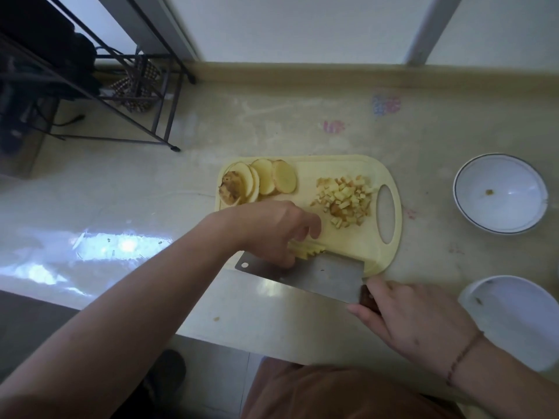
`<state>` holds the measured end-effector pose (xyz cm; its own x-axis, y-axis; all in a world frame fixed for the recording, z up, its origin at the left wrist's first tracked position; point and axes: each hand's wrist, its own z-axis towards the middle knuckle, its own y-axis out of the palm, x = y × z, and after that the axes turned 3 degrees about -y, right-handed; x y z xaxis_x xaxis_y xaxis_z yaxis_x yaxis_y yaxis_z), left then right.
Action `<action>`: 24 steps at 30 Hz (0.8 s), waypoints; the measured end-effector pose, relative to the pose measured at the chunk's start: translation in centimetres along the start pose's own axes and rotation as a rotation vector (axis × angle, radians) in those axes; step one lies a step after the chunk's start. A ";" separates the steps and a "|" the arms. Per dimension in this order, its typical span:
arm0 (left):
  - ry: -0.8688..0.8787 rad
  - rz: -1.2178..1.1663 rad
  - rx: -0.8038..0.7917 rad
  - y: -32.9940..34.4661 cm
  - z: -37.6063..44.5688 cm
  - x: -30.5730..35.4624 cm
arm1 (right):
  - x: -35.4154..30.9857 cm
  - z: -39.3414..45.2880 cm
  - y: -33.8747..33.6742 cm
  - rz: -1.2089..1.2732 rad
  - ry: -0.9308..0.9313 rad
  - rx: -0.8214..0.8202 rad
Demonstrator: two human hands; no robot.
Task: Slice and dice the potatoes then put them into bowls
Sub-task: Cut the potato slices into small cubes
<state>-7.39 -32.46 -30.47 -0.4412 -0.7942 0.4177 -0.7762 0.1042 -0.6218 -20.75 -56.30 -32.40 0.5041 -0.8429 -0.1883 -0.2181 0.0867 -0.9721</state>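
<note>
Left hand: we see the left hand [272, 228] reaching over the cutting board [338, 167], fingers curled down, pressing on the potato strips [305, 251].
Right hand: our view has the right hand [414, 319] at the board's near edge, fingers wrapped around the cleaver [317, 273] handle.
Cleaver: we note its blade standing against the strips' right ends.
Potato slices [266, 181]: we find them fanned at the board's far left corner.
Diced potato [344, 198]: we see it heaped near the handle hole.
Far bowl [500, 193]: we make out only a small brown speck in it.
Near bowl [514, 319]: we see small dark specks on it, right of the hand.
</note>
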 end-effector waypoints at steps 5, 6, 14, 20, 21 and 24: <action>0.000 0.038 -0.001 0.2 0.0 0.6 | 0.1 -0.2 0.1 -0.013 -0.016 0.039; -0.001 0.050 -0.003 0.3 0.0 0.6 | 0.1 -0.2 0.0 -0.017 -0.019 0.041; 0.015 0.063 0.036 0.2 0.1 0.3 | 0.1 -0.3 -0.3 0.003 -0.027 0.016; 0.039 0.082 0.113 0.5 0.7 -0.8 | 0.6 -1.6 -0.5 0.019 -0.029 0.038; 0.050 0.083 0.138 0.6 0.9 -1.0 | 0.7 -2.0 -0.6 0.016 -0.034 0.043; 0.119 0.107 0.236 1.1 1.4 -1.8 | 1.4 -3.6 -1.1 0.021 -0.033 0.049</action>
<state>-6.82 -31.74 -32.81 -0.5757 -0.7091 0.4072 -0.6018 0.0303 -0.7981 -22.84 -59.52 -31.09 0.5275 -0.8225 -0.2128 -0.1887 0.1308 -0.9733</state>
